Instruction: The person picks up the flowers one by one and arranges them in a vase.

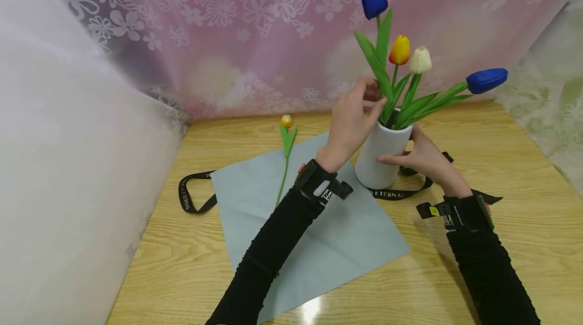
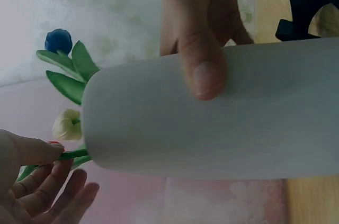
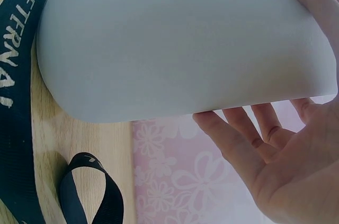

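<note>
A white vase (image 1: 381, 155) stands tilted slightly to the right on the table. My right hand (image 1: 423, 155) grips it near the top, thumb across the front and fingers round the far side. At the rim, my left hand (image 1: 352, 115) pinches a green tulip stem (image 2: 74, 154) between thumb and forefinger. Which flower that stem bears is hard to tell. The vase holds a tall blue tulip (image 1: 374, 2), an orange-yellow tulip (image 1: 400, 50), a cream tulip (image 1: 420, 60) and a blue tulip (image 1: 486, 81) leaning far right. Their lower stems are hidden inside.
Grey-blue wrapping paper (image 1: 337, 234) lies flat left of the vase, partly under my left arm. On it rests a small yellow tulip (image 1: 286, 121). Black lettered ribbon (image 1: 184, 198) loops out at the left; more ribbon (image 1: 393, 194) lies round the vase's base. A pink floral curtain (image 1: 255, 36) hangs behind.
</note>
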`<state>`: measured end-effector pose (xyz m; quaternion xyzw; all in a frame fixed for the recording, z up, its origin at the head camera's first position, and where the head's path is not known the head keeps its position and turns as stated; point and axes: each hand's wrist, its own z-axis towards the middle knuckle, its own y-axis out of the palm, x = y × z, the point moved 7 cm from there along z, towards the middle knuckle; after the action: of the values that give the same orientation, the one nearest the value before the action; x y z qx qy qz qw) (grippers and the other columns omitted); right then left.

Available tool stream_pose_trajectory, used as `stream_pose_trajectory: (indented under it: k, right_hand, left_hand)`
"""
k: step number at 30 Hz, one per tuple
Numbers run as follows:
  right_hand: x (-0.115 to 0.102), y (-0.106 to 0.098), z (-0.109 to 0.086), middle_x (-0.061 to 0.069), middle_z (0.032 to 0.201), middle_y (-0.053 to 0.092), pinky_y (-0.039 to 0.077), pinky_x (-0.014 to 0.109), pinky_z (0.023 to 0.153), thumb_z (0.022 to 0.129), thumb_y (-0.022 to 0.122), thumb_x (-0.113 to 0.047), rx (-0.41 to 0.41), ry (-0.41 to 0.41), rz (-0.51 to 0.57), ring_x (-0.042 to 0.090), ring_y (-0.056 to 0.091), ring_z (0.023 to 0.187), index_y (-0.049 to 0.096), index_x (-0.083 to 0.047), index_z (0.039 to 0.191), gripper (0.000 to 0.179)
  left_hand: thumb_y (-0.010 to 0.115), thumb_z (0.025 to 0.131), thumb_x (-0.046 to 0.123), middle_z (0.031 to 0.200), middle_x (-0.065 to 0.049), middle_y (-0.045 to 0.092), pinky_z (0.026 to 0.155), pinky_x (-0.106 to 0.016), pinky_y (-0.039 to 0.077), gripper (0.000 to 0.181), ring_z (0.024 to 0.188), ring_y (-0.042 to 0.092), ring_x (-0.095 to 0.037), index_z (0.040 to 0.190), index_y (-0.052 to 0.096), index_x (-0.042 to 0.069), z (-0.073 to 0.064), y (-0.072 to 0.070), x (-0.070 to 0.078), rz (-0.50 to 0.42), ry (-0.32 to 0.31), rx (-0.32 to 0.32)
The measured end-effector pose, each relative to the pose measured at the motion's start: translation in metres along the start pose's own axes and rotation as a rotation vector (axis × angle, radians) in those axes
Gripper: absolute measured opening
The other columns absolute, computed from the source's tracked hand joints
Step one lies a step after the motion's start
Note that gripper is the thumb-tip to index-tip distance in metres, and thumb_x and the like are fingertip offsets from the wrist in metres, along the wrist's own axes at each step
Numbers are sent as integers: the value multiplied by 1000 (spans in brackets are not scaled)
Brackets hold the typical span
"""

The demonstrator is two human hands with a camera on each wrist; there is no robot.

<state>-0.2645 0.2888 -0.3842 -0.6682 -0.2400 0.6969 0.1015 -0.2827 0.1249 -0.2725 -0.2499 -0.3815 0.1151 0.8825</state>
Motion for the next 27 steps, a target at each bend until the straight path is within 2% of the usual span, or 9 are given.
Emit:
stream_pose_trajectory:
  k: [4,8,11,15,18,20,25,27]
  right_hand:
    - [1,0,1,20,154,32,38,71,102,86,84,-18,0,-6,-5,45,38,136,8,-23,164,109]
    - [0,0,1,23,156,28,38,73,102,86,83,-16,-2,-32,-8,50,36,137,5,-23,164,111]
    - [1,-1,1,25,155,29,38,74,101,86,83,-15,-3,-32,-17,51,36,136,4,-21,164,111]
    - [2,1,1,25,155,30,38,73,101,86,83,-17,-3,-21,-25,50,37,135,5,-19,164,110]
    - [2,1,1,23,156,30,36,74,103,86,83,-19,-1,-1,-23,49,36,137,6,-20,164,110]
    - [3,1,1,21,156,30,36,74,103,86,84,-20,3,13,-21,48,36,137,7,-21,163,110]
    - [3,0,0,20,157,29,35,74,104,85,85,-20,8,26,-20,47,35,139,7,-22,163,110]
    - [3,0,0,20,158,29,36,74,104,85,85,-19,5,25,-17,47,34,139,6,-23,163,111]
  left_hand:
    - [66,101,21,113,-4,71,92,-16,48,26,108,66,-14,122,58,7,-6,6,-5,108,-23,-17]
    - [67,100,27,118,-4,67,97,-22,46,28,114,60,-17,121,62,9,-13,9,-7,190,-19,-19]
    - [66,100,31,121,-8,65,98,-22,46,31,115,59,-20,120,63,8,-16,10,-9,195,-24,-14]
    - [64,102,35,123,-8,65,98,-19,46,34,115,61,-20,123,64,8,-20,4,-15,124,-67,-27]
    - [60,104,34,123,-6,67,95,-17,48,35,112,65,-18,128,64,9,-23,-8,-20,59,-90,0]
    - [57,105,32,122,-7,68,93,-16,49,34,110,66,-17,129,63,8,-23,-18,-22,30,-82,37]
    - [57,106,21,117,-10,70,86,-15,53,26,101,70,-18,124,66,6,-27,-49,-28,5,-44,142]
    - [59,105,17,113,-11,71,82,-16,54,23,97,71,-20,122,68,5,-31,-61,-35,8,-48,181]
